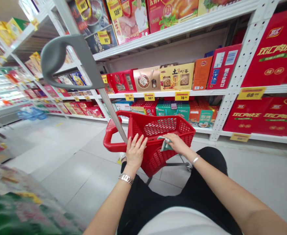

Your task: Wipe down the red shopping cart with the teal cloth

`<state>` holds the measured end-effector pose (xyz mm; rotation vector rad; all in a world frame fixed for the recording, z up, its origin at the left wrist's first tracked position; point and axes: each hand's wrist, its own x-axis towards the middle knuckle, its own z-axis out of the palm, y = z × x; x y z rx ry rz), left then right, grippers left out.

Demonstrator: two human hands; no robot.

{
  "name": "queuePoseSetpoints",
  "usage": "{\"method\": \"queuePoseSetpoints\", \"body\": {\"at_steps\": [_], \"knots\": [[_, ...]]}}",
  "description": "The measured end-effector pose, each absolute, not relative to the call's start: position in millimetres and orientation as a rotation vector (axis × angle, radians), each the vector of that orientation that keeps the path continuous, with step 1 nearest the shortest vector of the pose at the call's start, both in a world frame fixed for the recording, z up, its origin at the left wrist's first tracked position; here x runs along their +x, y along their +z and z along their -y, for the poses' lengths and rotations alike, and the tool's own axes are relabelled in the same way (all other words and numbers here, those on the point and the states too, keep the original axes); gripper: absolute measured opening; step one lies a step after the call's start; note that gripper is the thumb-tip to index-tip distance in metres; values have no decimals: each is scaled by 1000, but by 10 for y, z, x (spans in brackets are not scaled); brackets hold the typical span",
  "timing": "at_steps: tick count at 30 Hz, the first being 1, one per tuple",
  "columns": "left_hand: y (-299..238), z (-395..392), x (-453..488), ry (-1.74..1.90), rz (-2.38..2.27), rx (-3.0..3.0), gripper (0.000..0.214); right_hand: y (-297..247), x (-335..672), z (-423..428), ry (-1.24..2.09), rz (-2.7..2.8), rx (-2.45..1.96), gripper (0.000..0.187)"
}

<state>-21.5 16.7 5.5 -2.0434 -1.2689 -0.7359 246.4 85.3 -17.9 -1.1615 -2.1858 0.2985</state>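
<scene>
A red plastic shopping cart (155, 156) with perforated sides stands right in front of my knees. From its left end rises a grey metal pole topped by a grey plastic handle (84, 65). My left hand (135, 151) lies on the near left rim of the cart, its fingers stretched out and holding nothing. Against the near rim, further right, my right hand (175, 142) is closed on a green and white cloth (166, 144). Part of the cloth hangs down over the outside of the basket.
White metal shelves (167, 93) with boxed goods and yellow price tags run behind the cart. Large red boxes (275, 49) fill the right side. Grey floor tiles (84, 166) extend to the left. Blurred green goods (13, 212) are close at the lower left.
</scene>
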Motion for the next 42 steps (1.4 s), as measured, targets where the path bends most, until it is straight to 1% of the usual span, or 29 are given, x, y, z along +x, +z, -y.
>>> {"method": "queuePoseSetpoints", "body": {"at_steps": [3,7,11,15,18,20,23,25,27,32,36,38,42], "knots": [[85,-167,-230,-745,1235,-2018,40,60,1921,-712,419,2221,-983,34],[132,-140,-253,-754,1224,-1990,36,208,1630,-642,347,2320,-1005,28],[169,-82,-267,-743,1262,-2021,39,66,1916,-636,192,2360,-1081,35],[176,-11,-243,-759,1277,-2046,42,-175,2468,-663,60,2269,-1270,31],[162,17,-187,-781,1277,-2057,44,-340,2833,-723,-16,2097,-1364,29],[147,16,-131,-795,1283,-2061,45,-441,2961,-772,-28,1930,-1436,32],[129,-5,-37,-815,1289,-2038,43,-559,2897,-808,-16,1682,-1516,45],[126,-21,15,-824,1307,-2037,43,-593,2699,-776,-16,1616,-1522,53],[130,-29,46,-827,1330,-2045,43,-570,2428,-687,-19,1662,-1499,55],[154,-4,33,-838,1343,-2037,42,-331,1809,-346,-98,1990,-1323,48],[195,75,-34,-842,1342,-2036,40,-183,1721,-232,-145,2149,-1122,48],[219,127,-73,-833,1337,-2037,38,-161,1868,-274,-123,2187,-1147,45],[245,203,-132,-800,1326,-2063,40,-213,2421,-473,-47,2146,-1418,32]]}}
